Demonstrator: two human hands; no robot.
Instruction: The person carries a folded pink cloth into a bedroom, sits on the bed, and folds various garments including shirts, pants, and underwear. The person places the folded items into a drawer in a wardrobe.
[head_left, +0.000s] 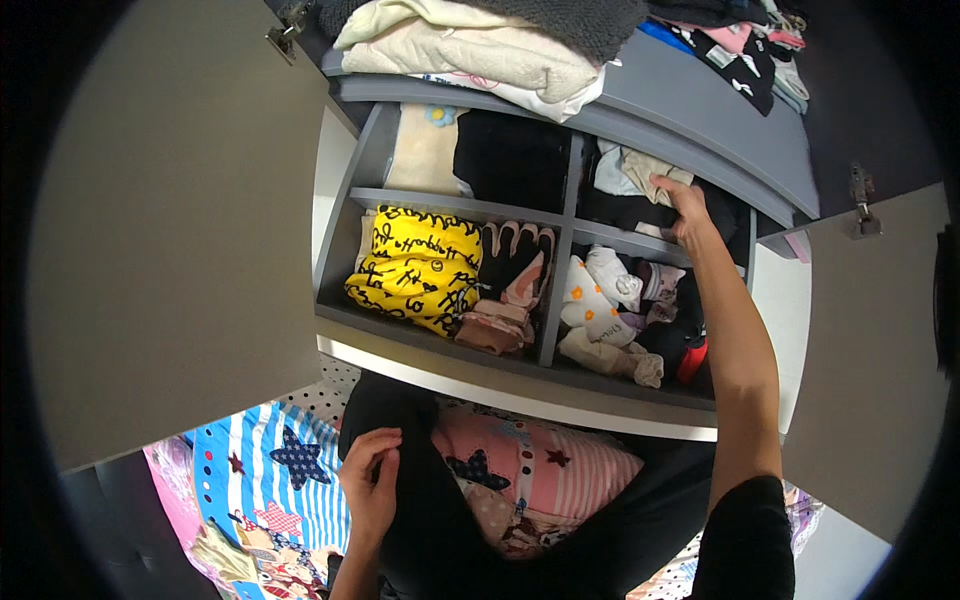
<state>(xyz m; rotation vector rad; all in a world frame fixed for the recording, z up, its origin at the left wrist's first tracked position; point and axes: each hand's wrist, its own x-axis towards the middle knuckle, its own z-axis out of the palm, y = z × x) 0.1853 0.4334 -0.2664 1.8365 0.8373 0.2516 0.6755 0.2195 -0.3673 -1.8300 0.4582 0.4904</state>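
My right hand (684, 206) reaches into the back right compartment of a divided grey drawer (571, 169). Its thumb presses on a folded beige cloth garment (645, 171), and the other fingers are mostly hidden. A pale blue cloth (613, 172) lies against the garment's left side, with dark fabric below. Over my dark-trousered knee rests my left hand (371, 472), fingers loosely curled around nothing. Rolled socks (611, 277) fill the front right compartment under my forearm.
Yellow printed cloth (420, 270) and pink-black gloves (517, 270) lie front left. Behind them sit cream fabric (427, 150) and black fabric (514, 157). Folded clothes (465, 60) overhang the drawer. Cabinet doors (187, 225) stand open either side. Patterned bedding (270, 465) lies below.
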